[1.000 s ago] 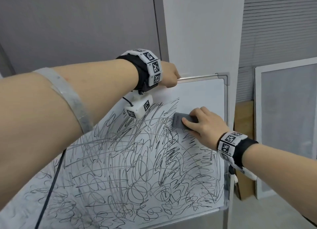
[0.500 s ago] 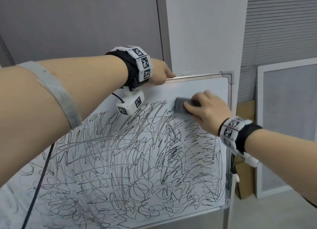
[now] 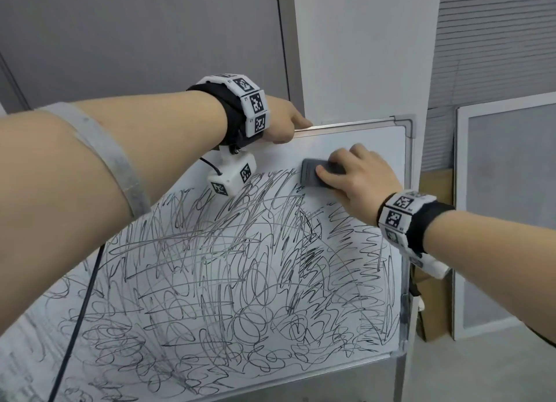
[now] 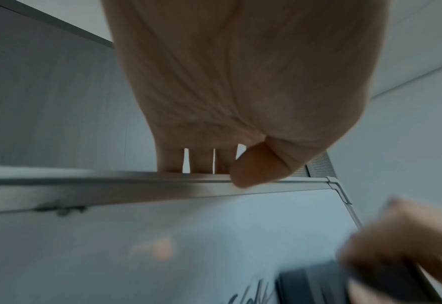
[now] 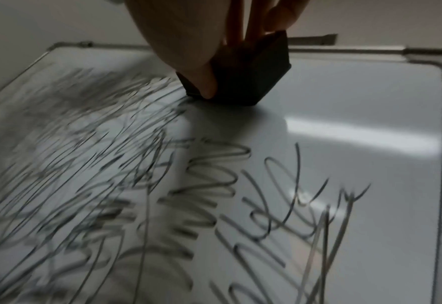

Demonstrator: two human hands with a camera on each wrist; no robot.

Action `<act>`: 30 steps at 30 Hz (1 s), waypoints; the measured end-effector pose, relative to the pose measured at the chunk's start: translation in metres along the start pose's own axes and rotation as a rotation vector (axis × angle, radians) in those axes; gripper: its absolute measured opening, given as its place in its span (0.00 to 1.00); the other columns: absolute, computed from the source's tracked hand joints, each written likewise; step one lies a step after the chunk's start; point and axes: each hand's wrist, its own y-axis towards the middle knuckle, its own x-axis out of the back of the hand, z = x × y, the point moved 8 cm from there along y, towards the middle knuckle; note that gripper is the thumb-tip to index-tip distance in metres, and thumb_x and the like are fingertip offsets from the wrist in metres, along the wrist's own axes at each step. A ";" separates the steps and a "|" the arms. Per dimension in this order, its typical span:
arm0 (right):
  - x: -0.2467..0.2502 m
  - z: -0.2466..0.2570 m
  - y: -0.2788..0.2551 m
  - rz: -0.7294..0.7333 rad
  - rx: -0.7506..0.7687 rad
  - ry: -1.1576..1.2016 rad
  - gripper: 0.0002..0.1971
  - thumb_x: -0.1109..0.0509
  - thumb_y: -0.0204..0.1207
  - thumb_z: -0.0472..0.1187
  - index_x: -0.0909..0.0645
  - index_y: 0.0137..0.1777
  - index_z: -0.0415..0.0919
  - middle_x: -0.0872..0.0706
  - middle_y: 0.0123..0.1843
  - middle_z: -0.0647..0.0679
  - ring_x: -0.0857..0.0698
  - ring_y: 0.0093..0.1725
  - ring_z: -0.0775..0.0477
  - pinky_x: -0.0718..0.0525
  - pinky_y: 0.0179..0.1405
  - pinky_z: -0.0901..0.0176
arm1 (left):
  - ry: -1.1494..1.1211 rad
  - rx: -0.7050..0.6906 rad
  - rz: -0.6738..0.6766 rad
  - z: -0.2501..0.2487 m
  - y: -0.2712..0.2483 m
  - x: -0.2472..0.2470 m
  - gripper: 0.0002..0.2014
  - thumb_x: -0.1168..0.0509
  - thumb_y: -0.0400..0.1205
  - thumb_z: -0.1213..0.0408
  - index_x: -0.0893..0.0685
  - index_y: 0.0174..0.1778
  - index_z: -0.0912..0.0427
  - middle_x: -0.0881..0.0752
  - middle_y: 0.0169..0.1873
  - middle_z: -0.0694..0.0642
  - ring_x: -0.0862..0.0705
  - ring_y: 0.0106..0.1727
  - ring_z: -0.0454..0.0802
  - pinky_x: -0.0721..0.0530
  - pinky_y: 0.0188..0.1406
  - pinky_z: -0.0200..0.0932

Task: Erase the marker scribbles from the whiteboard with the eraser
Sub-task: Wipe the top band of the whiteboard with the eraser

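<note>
The right hand [image 3: 358, 178] gripped the eraser [image 3: 314, 174]: its thumb lay along the near side, the other fingers [image 5: 279, 12] curled over the far side, pressing the grey block flat on the whiteboard [image 3: 373, 148] near the top right corner, at the upper edge of the scribbles [image 3: 228, 269]. The left hand [image 3: 281, 121] gripped the frame [image 4: 111, 181] along the board's top; its fingers [image 4: 202, 160] hooked over the back and the thumb pressed the front. Black scribbles covered most of the board below the eraser; a strip along the top and right was bare. A framed panel [image 3: 505, 209] leaned against the wall, right of the board.
</note>
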 end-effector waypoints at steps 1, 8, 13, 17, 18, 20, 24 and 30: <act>-0.009 0.011 -0.007 0.035 0.041 0.003 0.21 0.23 0.70 0.37 0.16 0.64 0.43 0.18 0.54 0.39 0.24 0.47 0.36 0.25 0.37 0.49 | -0.002 0.006 0.002 0.002 0.001 -0.001 0.43 0.44 0.68 0.74 0.29 0.77 0.29 0.18 0.70 0.46 0.22 0.57 0.51 0.26 0.49 0.40; -0.009 0.009 0.001 0.120 0.093 -0.033 0.23 0.21 0.68 0.35 0.15 0.64 0.46 0.18 0.57 0.39 0.22 0.49 0.35 0.23 0.40 0.47 | 0.021 -0.027 0.031 0.007 -0.008 -0.006 0.43 0.45 0.69 0.75 0.27 0.74 0.26 0.15 0.62 0.44 0.17 0.59 0.57 0.17 0.63 0.51; -0.001 0.003 0.016 0.048 0.020 0.004 0.22 0.25 0.70 0.35 0.17 0.65 0.45 0.19 0.57 0.39 0.24 0.49 0.35 0.23 0.40 0.46 | -0.004 -0.013 0.060 0.032 -0.022 -0.011 0.41 0.47 0.69 0.71 0.26 0.67 0.17 0.09 0.53 0.50 0.13 0.42 0.63 0.09 0.46 0.57; -0.039 0.052 -0.019 0.185 0.186 -0.006 0.22 0.20 0.67 0.36 0.15 0.62 0.45 0.18 0.55 0.42 0.23 0.48 0.38 0.24 0.37 0.49 | -0.035 -0.007 0.018 0.035 -0.027 -0.014 0.41 0.47 0.68 0.73 0.25 0.72 0.26 0.10 0.56 0.51 0.13 0.45 0.61 0.11 0.49 0.54; -0.042 0.054 -0.023 0.199 0.188 -0.002 0.22 0.19 0.66 0.36 0.15 0.61 0.46 0.18 0.55 0.42 0.22 0.48 0.38 0.24 0.37 0.49 | -0.034 -0.009 0.010 0.036 -0.027 -0.014 0.41 0.47 0.67 0.72 0.25 0.72 0.26 0.11 0.57 0.50 0.13 0.51 0.61 0.12 0.55 0.56; -0.038 0.050 -0.012 0.185 0.187 -0.022 0.23 0.20 0.66 0.35 0.15 0.62 0.47 0.18 0.56 0.41 0.22 0.48 0.37 0.24 0.38 0.48 | -0.041 -0.008 0.008 0.037 -0.026 -0.015 0.42 0.47 0.65 0.70 0.25 0.71 0.25 0.11 0.57 0.51 0.13 0.50 0.58 0.12 0.55 0.52; -0.005 0.020 0.033 0.019 -0.012 0.001 0.21 0.26 0.71 0.36 0.18 0.65 0.46 0.19 0.58 0.39 0.23 0.50 0.34 0.25 0.42 0.45 | -0.031 -0.047 0.030 0.026 -0.022 -0.014 0.44 0.49 0.59 0.67 0.25 0.67 0.20 0.09 0.54 0.55 0.14 0.40 0.63 0.12 0.38 0.52; -0.037 0.065 0.007 0.106 0.144 -0.005 0.23 0.23 0.66 0.34 0.17 0.63 0.44 0.19 0.55 0.41 0.24 0.48 0.37 0.27 0.39 0.48 | -0.027 -0.022 -0.005 0.036 -0.028 -0.015 0.39 0.46 0.66 0.70 0.23 0.70 0.29 0.10 0.54 0.54 0.13 0.47 0.62 0.11 0.49 0.57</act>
